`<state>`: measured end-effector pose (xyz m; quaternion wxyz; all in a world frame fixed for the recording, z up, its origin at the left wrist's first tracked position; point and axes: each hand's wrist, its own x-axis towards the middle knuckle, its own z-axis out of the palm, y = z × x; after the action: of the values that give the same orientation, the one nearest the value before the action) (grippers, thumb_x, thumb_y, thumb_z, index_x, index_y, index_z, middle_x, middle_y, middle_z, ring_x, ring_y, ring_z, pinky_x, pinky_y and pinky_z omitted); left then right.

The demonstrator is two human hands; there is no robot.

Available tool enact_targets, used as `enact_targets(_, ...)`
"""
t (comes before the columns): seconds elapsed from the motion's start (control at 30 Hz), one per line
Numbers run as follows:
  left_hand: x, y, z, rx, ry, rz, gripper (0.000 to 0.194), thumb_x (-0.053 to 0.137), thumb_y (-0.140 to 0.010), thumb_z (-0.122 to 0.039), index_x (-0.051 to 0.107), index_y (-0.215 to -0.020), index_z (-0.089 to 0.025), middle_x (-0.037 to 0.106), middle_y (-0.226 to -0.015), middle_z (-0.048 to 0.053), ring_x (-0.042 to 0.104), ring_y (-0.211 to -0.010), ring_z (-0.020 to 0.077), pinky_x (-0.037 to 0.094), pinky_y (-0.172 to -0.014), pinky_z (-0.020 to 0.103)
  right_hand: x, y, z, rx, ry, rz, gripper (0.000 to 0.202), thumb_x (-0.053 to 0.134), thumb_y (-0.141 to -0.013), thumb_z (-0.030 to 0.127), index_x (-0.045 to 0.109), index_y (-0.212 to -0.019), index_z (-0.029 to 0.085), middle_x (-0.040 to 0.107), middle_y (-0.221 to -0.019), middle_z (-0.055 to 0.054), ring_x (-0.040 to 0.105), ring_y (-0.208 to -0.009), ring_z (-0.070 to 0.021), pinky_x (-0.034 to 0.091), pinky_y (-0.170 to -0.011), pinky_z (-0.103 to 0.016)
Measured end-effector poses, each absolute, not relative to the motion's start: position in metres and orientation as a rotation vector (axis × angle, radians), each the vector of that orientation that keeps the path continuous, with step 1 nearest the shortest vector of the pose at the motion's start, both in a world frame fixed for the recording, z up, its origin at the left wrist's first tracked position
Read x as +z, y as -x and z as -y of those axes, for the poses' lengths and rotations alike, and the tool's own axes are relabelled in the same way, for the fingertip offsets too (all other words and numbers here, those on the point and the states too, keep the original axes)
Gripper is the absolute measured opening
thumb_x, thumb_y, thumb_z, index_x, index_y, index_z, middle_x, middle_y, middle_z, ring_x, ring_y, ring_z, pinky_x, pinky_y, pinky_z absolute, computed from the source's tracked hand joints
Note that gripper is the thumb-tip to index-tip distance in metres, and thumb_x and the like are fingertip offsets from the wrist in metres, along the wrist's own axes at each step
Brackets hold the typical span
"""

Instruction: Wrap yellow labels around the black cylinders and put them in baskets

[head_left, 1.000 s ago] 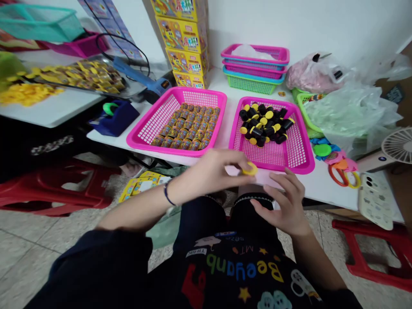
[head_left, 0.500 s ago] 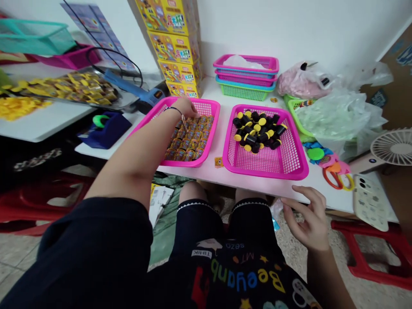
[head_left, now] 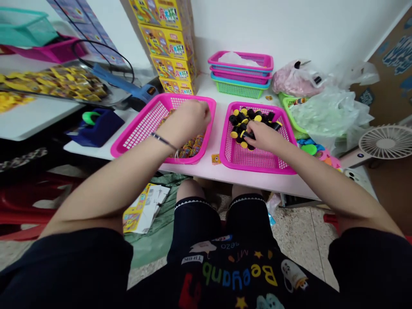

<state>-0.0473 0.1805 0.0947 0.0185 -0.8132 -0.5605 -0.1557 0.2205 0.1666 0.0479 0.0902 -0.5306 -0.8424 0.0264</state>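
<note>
Pickup looks to be the step: we're pinching a yellow-capped black tube (head_left: pixel 247 135) narrowly with our right hand (head_left: pixel 265 136) in the right pink basket (head_left: pixel 254 160); lifting would call for clearing tightly heaped neighbours. Our left hand (head_left: pixel 186 120) is reaching over the left pink basket (head_left: pixel 137 131), which is holding label-wrapped cups (head_left: pixel 194 146); fingers are curling, tips hidden, can't tell if they're gripping anything.
</note>
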Motion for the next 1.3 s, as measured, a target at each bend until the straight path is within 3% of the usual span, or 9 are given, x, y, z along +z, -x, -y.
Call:
enact_targets(0.1, 0.097, 0.033, -0.103, -0.033, 2.76, 1.544, 0.029, 0.048, -0.096, -0.023, 0.074, -0.087, -0.014, 0.07, -0.073, 0.005, 0.066, -0.07, 0.019, 0.05, -0.074, 0.031, 0.046, -0.203, -0.183, 0.091, 1.714, 2.523, 0.043, 0.071, -0.081, 0.012, 0.059, -0.122, 0.011, 0.068, -0.121, -0.02, 0.066, -0.096, -0.029, 0.049, -0.074, -0.037)
enact_targets(0.2, 0.066, 0.027, -0.064, 0.208, 2.837, 1.439, 0.028, 0.047, -0.095, -0.009, 0.074, -0.087, -0.01, 0.071, -0.072, 0.009, 0.07, -0.07, 0.0213, 0.054, -0.07, 0.03, 0.044, -0.198, -0.182, 0.105, 1.681, 2.538, 0.045, 0.067, -0.079, 0.006, 0.06, -0.123, 0.012, 0.068, -0.121, -0.019, 0.066, -0.097, -0.0288, 0.049, -0.078, -0.037)
enact_targets(0.4, -0.011, 0.024, -0.084, 0.093, 2.725, 1.437, 0.034, 0.043, -0.1, -0.001, 0.066, -0.125, -0.002, 0.07, -0.127, 0.025, 0.068, -0.122, 0.0309, 0.058, -0.102, 0.042, 0.057, -0.215, -0.147, 0.235, 1.327, 2.317, 0.042, 0.07, -0.08, 0.016, 0.071, -0.121, 0.02, 0.071, -0.102, -0.008, 0.066, -0.091, -0.0232, 0.053, -0.086, -0.038)
enact_targets(0.5, -0.024, 0.024, -0.093, 0.087, 2.735, 1.382, 0.032, 0.044, -0.101, -0.003, 0.065, -0.125, -0.003, 0.071, -0.124, 0.024, 0.066, -0.126, 0.0308, 0.054, -0.11, 0.044, 0.061, -0.223, -0.104, 0.358, 1.127, 2.067, 0.029, 0.071, -0.082, 0.02, 0.074, -0.11, 0.024, 0.072, -0.1, -0.005, 0.066, -0.084, -0.0193, 0.056, -0.079, -0.036)
enact_targets(0.67, -0.023, 0.023, -0.083, 0.093, 2.709, 1.337, 0.042, 0.036, -0.1, 0.001, 0.059, -0.134, -0.006, 0.072, -0.116, 0.024, 0.072, -0.112, 0.0338, 0.062, -0.091, 0.047, 0.045, -0.232, -0.022, 0.75, 0.909, 1.673, 0.025, 0.075, -0.086, 0.017, 0.072, -0.107, 0.028, 0.07, -0.101, -0.001, 0.072, -0.089, -0.0146, 0.06, -0.075, -0.028)
enact_targets(0.83, -0.016, 0.033, -0.075, 0.049, 2.683, 1.434, 0.049, 0.038, -0.098, 0.001, 0.05, -0.144, -0.009, 0.073, -0.109, 0.017, 0.074, -0.103, 0.0278, 0.063, -0.082, 0.036, 0.017, -0.245, 0.022, 0.954, 0.884, 1.518, 0.029, 0.075, -0.089, 0.015, 0.072, -0.113, 0.03, 0.067, -0.105, -0.002, 0.077, -0.09, -0.0168, 0.063, -0.075, -0.029)
enact_targets(1.0, -0.021, 0.056, -0.054, -0.646, 2.828, 1.532, 0.029, 0.053, -0.1, -0.01, 0.069, -0.123, -0.013, 0.077, -0.113, 0.013, 0.076, -0.102, 0.0222, 0.063, -0.091, 0.033, -0.003, -0.243, 0.037, 0.989, 0.901, 1.417, 0.025, 0.077, -0.089, 0.018, 0.074, -0.11, 0.03, 0.066, -0.106, -0.002, 0.077, -0.088, -0.0172, 0.065, -0.079, -0.033)
enact_targets(1.13, -0.022, 0.053, -0.023, -1.604, 2.773, 1.642, 0.011, 0.07, -0.088, -0.016, 0.078, -0.095, -0.016, 0.079, -0.096, 0.006, 0.075, -0.082, 0.0148, 0.063, -0.075, 0.022, -0.009, -0.227, 0.037, 0.902, 0.955, 1.338, 0.025, 0.081, -0.085, 0.019, 0.074, -0.106, 0.03, 0.07, -0.109, -0.002, 0.073, -0.097, -0.0157, 0.062, -0.085, -0.029)
enact_targets(1.3, -0.025, 0.029, 0.005, -2.371, 2.6, 2.0, 0.019, 0.085, -0.077, -0.03, 0.077, -0.084, -0.015, 0.08, -0.088, 0.007, 0.078, -0.075, 0.0167, 0.067, -0.073, 0.026, 0.0, -0.195, 0.031, 0.837, 0.888, 1.217, 0.027, 0.082, -0.083, 0.023, 0.07, -0.106, 0.032, 0.071, -0.105, 0.0, 0.071, -0.098, -0.0132, 0.061, -0.083, -0.025)
